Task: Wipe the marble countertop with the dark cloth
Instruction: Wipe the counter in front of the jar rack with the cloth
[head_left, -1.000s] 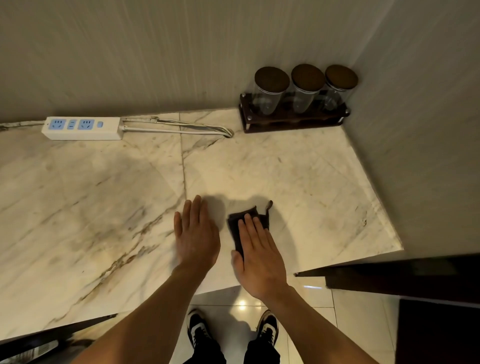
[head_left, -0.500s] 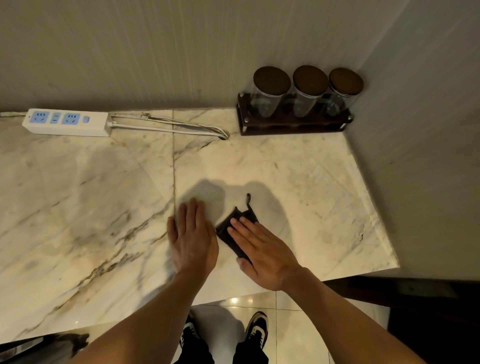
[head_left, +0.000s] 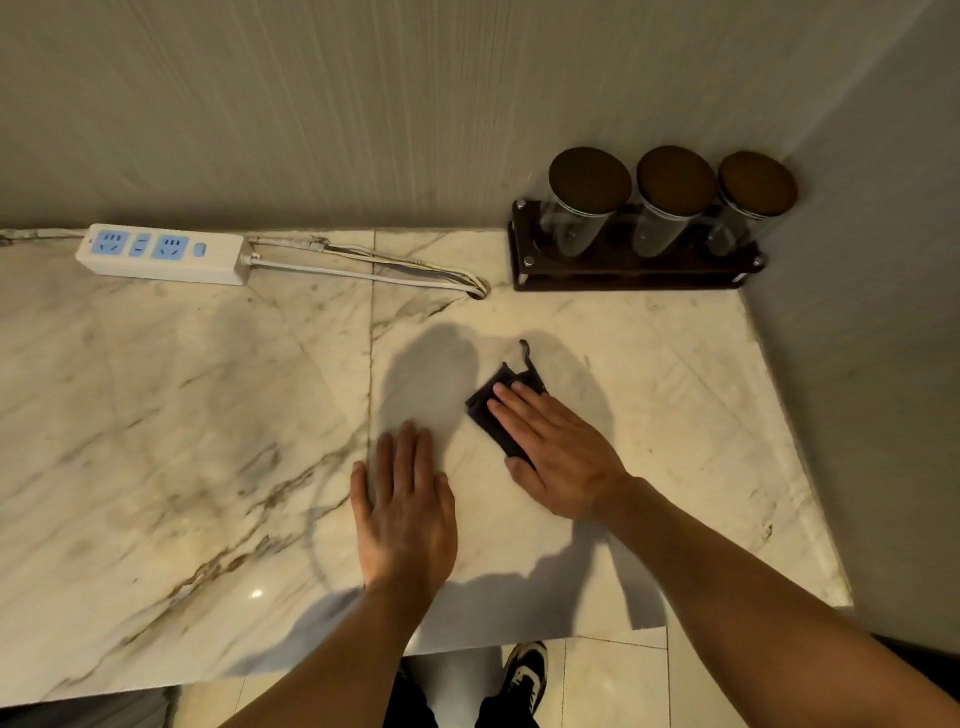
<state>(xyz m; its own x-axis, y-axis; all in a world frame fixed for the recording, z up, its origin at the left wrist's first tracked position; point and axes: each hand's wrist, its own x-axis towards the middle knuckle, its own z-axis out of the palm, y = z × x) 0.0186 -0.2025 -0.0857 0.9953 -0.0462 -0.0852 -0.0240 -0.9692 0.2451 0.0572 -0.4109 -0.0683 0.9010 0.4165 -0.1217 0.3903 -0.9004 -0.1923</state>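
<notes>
A small folded dark cloth (head_left: 488, 410) lies on the veined marble countertop (head_left: 166, 415), right of the seam in the stone. My right hand (head_left: 558, 454) presses flat on the cloth with fingers stretched out, covering most of it; a thin loop of the cloth sticks out at the far side. My left hand (head_left: 402, 506) rests palm down on the bare marble to the left of the cloth, fingers together and holding nothing.
A white power strip (head_left: 161, 253) with its cables (head_left: 374, 270) lies along the back wall. A dark wooden rack (head_left: 628, 270) with three lidded glass jars (head_left: 670, 200) stands in the back right corner. A wall bounds the right side. My shoes (head_left: 524, 675) show below the counter's front edge.
My right hand has slid the cloth away from me and to the right, toward the jar rack. My left hand has stayed flat on the marble near the front.
</notes>
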